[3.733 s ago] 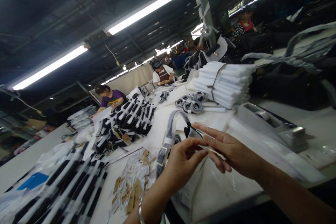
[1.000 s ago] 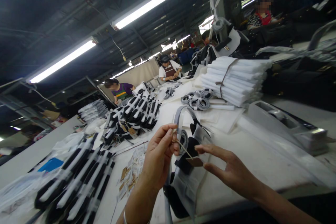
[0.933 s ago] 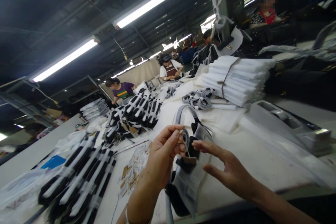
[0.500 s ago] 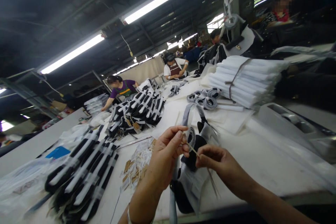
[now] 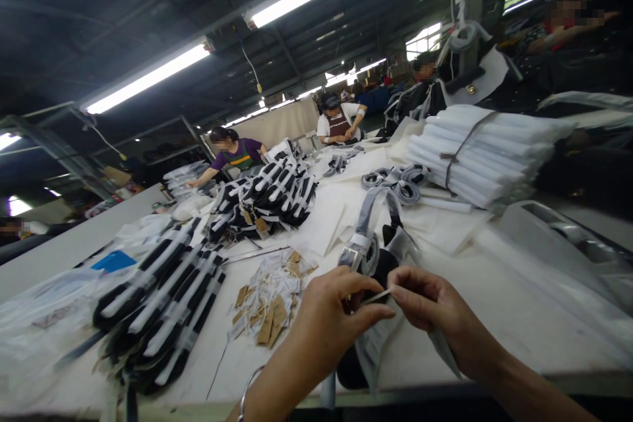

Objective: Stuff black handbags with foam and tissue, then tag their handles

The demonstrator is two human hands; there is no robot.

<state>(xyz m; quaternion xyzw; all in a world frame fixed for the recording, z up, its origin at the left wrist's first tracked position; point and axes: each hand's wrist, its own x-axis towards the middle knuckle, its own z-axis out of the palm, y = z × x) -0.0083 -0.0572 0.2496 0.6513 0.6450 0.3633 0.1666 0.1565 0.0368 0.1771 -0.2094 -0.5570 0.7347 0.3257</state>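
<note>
A thin pale cord (image 5: 378, 296) runs between my two hands near the table's front. My left hand (image 5: 329, 313), a bracelet at its wrist, has its thumb and index finger around the cord's left end. The cord's other end is pinched between the thumb and fingers of my right hand (image 5: 435, 303). A pale strip (image 5: 445, 353) hangs below the right hand; where its top end goes is hidden. Just behind my hands lies a black bag (image 5: 353, 369) partly covered in translucent wrapping. Its grey-wrapped strap (image 5: 368, 211) loops up, with a metal buckle (image 5: 351, 256).
Brown and white tags (image 5: 270, 316) lie piled left of my hands. Wrapped black straps (image 5: 163, 303) and another heap (image 5: 267, 198) lie further left. Coiled grey straps (image 5: 405, 191), a tied bundle of white rolls (image 5: 475, 151) and a grey plastic holder (image 5: 558, 250) stand right. Co-workers sit beyond.
Both hands have moved right and slightly down, and closer together. Less of the cord shows between them. The buckle and more of the tag pile have come into view.
</note>
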